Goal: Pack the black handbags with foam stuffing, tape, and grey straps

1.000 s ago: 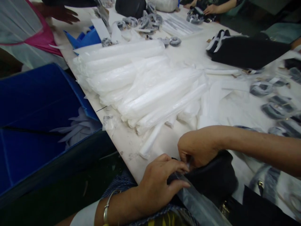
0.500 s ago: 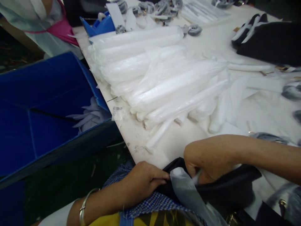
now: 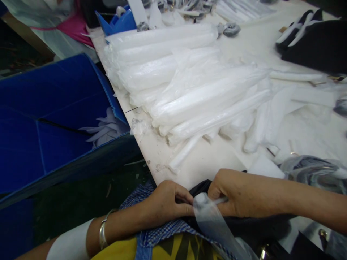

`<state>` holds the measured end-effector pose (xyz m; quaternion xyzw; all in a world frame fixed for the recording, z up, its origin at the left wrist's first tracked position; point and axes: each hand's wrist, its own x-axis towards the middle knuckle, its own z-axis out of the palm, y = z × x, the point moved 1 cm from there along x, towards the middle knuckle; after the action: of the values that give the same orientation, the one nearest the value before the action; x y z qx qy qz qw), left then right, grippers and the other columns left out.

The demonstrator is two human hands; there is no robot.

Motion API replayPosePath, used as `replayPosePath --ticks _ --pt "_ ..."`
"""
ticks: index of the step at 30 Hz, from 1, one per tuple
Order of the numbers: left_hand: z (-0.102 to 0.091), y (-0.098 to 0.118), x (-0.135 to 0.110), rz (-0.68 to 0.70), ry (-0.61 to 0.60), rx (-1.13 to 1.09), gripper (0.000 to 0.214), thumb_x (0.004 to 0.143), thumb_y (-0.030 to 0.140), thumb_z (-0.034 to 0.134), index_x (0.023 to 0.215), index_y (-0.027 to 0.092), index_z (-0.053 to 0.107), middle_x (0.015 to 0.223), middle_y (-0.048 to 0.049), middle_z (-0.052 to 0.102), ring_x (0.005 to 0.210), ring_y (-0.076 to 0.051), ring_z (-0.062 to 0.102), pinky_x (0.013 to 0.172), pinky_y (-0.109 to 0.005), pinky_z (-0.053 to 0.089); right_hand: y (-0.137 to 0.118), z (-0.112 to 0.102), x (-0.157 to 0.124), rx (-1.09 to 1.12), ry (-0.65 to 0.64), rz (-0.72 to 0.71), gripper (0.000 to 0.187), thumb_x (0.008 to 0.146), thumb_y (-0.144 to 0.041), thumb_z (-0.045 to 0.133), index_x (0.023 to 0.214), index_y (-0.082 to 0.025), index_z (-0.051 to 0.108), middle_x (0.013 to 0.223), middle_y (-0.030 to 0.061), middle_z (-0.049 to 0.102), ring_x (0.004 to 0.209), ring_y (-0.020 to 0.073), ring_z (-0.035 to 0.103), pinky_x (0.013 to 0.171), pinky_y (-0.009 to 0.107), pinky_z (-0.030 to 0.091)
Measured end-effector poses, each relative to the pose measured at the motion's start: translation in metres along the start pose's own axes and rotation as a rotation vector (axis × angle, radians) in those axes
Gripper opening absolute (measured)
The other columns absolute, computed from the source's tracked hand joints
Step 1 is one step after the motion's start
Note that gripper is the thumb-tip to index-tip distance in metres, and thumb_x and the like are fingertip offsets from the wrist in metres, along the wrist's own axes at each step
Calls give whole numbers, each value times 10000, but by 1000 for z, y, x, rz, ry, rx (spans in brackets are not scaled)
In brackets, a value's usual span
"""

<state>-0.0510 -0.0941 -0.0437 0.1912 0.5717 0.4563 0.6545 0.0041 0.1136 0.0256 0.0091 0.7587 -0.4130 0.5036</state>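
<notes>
1. At the near edge of a pale desk [image 3: 208, 157], a worker's two bare hands meet over a soft black article [image 3: 262, 229], which lies at the lower right, against the worker's front.
2. The left hand [image 3: 170, 200], a silver bangle [image 3: 103, 231] on its wrist, pinches the black article's edge between thumb and fingertips.
3. The right hand [image 3: 230, 193], curled at the opening, grasps a slim whitish piece [image 3: 221, 199] that pokes out between thumb and fingers; its other end is hidden.
4. Between the two hands, a translucent plastic sleeve [image 3: 214, 222] lies across the black article, its rounded end up by the fingertips.
5. Beyond them, white plastic-wrapped rolls [image 3: 173, 79] are heaped side by side on the desk, one thin roll [image 3: 184, 155] jutting toward the worker.
6. At left, a blue bin [image 3: 62, 90] stands beside the desk with white strips [image 3: 107, 130] inside.
7. At upper right rests a flat black panel [image 3: 317, 47].
</notes>
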Motion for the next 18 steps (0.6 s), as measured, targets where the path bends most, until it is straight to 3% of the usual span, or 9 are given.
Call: replayPosePath --ticks 4,7,13,18 --pt "4 -2 0 11 -19 -95 285 737 338 754 928 126 744 893 -65 753 801 -181 682 728 -230 497 -1 3 -2 48 27 -28 327 785 -429 587 628 -144 609 573 -52 336 536 81 302 448 202 223" --pt "4 -3 1 22 -33 -91 279 717 302 770 914 120 695 827 -39 719 735 -137 641 672 -201 471 -2 5 -4 28 53 -58 315 799 -397 574 607 -148 588 578 -53 332 542 80 313 456 198 220" --pt "-3 -2 -1 130 32 270 214 805 318 689 929 143 693 641 36 575 568 -80 480 521 -165 352 -3 -1 -10 -278 157 -113 246 814 -317 555 645 -170 659 531 -33 491 500 96 408 489 224 255" --pt "-24 12 -11 311 -63 575 194 890 289 605 1011 174 705 878 -36 681 815 -144 615 756 -213 447 19 -29 -23 -283 188 -72 288 844 -459 572 865 -226 740 725 12 696 625 150 593 585 233 375"
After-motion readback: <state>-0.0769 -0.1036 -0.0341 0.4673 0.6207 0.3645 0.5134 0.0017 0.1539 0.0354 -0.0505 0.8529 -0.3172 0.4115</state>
